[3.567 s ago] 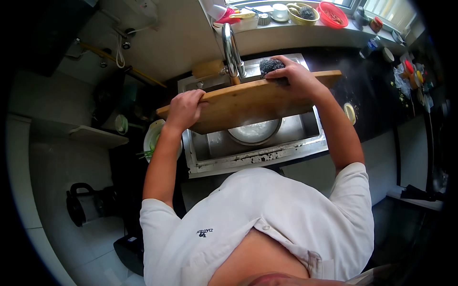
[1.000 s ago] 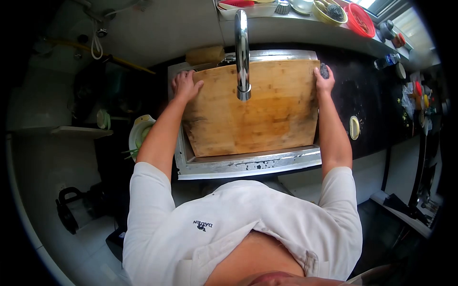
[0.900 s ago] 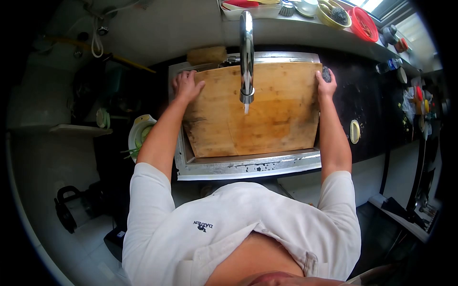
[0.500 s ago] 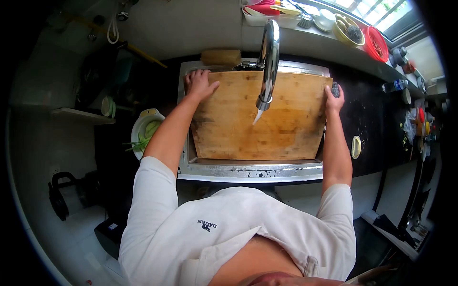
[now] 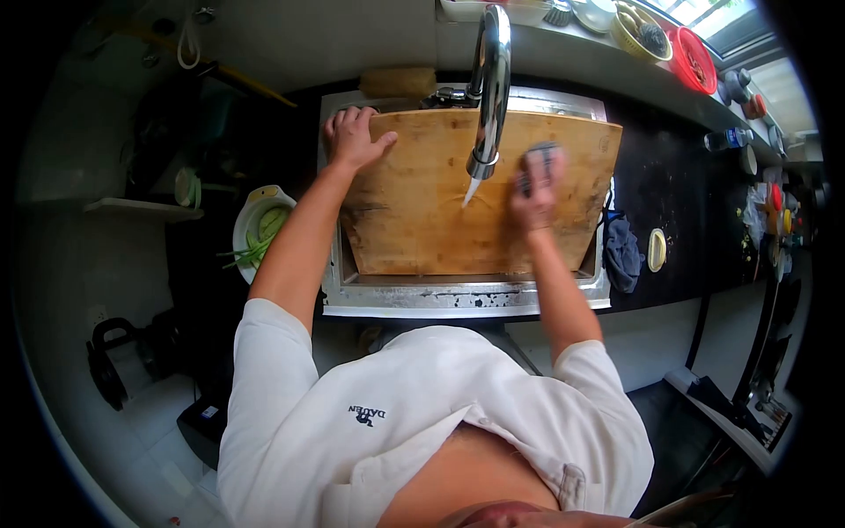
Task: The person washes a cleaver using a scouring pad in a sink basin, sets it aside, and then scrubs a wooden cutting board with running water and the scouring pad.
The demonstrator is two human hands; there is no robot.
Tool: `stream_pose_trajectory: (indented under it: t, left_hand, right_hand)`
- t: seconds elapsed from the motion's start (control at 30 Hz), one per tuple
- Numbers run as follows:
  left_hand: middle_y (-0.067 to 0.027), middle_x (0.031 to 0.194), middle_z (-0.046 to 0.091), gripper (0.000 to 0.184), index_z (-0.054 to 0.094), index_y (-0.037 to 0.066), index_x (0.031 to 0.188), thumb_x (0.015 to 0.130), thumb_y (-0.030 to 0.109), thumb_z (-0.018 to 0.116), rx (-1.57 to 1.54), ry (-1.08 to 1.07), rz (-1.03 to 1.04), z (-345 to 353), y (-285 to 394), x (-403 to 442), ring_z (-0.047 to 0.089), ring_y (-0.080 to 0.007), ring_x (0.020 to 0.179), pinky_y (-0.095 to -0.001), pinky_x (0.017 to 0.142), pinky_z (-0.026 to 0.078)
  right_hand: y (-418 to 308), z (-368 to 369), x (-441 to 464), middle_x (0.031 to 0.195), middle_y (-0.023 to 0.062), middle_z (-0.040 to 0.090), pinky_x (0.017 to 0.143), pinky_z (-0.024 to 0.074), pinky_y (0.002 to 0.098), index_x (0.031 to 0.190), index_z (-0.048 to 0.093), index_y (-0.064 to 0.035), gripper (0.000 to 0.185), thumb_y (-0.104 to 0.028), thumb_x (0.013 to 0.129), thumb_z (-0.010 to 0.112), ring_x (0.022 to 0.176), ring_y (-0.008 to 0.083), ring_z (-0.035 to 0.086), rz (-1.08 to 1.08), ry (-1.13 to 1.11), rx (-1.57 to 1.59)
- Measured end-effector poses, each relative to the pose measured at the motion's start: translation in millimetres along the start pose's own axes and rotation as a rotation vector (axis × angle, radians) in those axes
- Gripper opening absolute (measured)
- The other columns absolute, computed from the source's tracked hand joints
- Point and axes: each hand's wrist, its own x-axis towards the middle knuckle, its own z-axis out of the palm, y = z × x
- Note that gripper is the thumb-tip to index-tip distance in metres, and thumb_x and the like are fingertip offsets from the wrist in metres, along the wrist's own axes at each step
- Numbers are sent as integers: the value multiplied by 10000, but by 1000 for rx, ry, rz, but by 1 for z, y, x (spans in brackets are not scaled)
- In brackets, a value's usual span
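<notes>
A large wooden cutting board (image 5: pixel 440 233) leans over the sink (image 5: pixel 387 299), its upper edge near the tap. My left hand (image 5: pixel 356 141) grips the board's upper left corner, thumb on the face and fingers over the edge. Pressed on the right half of the board, my right hand (image 5: pixel 535 198) is closed around a dark grey steel wool scrubber (image 5: pixel 541 157); motion blurs it. Water runs from the curved chrome tap (image 5: pixel 493 88) onto the middle of the board.
Left of the sink stands a white colander (image 5: pixel 251 231) with green vegetables. A dark cloth (image 5: pixel 622 255) and a small oval dish (image 5: pixel 657 250) lie to the right. On the window ledge are a yellow basket (image 5: pixel 638 35), a red basin (image 5: pixel 693 60) and a bottle (image 5: pixel 727 139).
My right hand has left the board's right edge and moved inward onto its face with the scrubber. My left hand keeps its hold on the corner. The dark cloth now shows.
</notes>
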Motion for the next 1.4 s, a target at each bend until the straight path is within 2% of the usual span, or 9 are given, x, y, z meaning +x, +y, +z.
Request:
stream_pose_trajectory:
  t: [0.13,0.3,0.4,0.5,0.67,0.9,1.13,1.33,1.4]
  left_hand:
    - [-75,1076,584,616,611,123,1114,704,569,720,25,12,25,-14,5,-5,502,-269,1099,-452,1006,295]
    - [-75,1064,588,651,609,123,1120,693,602,717,81,30,38,-18,9,-7,527,-275,1066,-450,968,332]
    - [-79,1070,589,662,606,126,1129,692,612,712,93,27,48,-15,6,-7,533,-283,1057,-455,953,349]
    - [-77,1111,576,667,594,136,1128,678,612,721,68,-43,11,-13,6,-5,498,-281,1122,-474,1000,313]
    - [-79,1127,572,694,595,128,1159,673,605,730,100,-57,18,-12,5,-4,504,-289,1118,-479,993,327]
    - [-82,1135,576,713,581,102,1177,693,611,705,119,-91,-1,-11,7,-2,506,-296,1118,-470,1001,319]
    - [-80,1112,580,695,577,105,1166,693,594,716,106,-59,28,-6,0,-3,512,-298,1090,-461,987,326]
    - [-81,1108,581,696,572,116,1159,679,596,723,114,-62,30,-9,2,-6,506,-305,1095,-470,980,330]
    - [-83,1107,582,694,572,118,1152,676,600,723,118,-48,31,-7,2,-1,505,-309,1096,-473,977,331]
  right_hand:
    - [-81,29,-79,1464,170,406,1105,341,527,1261,627,-179,460,-156,803,661,1338,423,390,-249,-415,69]
    - [-101,28,-55,1477,139,399,1101,339,512,1225,637,-172,437,-212,790,650,1378,355,355,-388,-486,117]
    - [-35,17,-27,1473,165,394,1117,313,512,1275,604,-157,497,-224,787,667,1383,381,335,-471,-398,-49]
    - [13,-3,-1,1465,207,385,1132,296,526,1278,606,-134,483,-200,802,655,1372,447,318,-222,-96,-94]
    - [-15,20,-22,1478,202,358,1116,296,557,1246,625,-114,445,-149,803,641,1357,485,317,26,84,-345]
    - [-113,42,-68,1442,79,439,1091,363,497,1201,649,-231,395,-191,815,575,1358,365,379,-437,-439,130]
    - [31,-12,16,1402,128,465,1067,390,502,1257,634,-320,413,-189,865,631,1255,427,472,-195,35,-198]
    - [79,-38,-35,1390,260,360,1113,271,539,1323,560,-71,428,-120,899,581,1306,467,323,393,238,-303]
    - [66,-32,-83,1427,267,305,1122,244,546,1366,517,-68,459,-113,910,556,1324,494,278,512,204,-332]
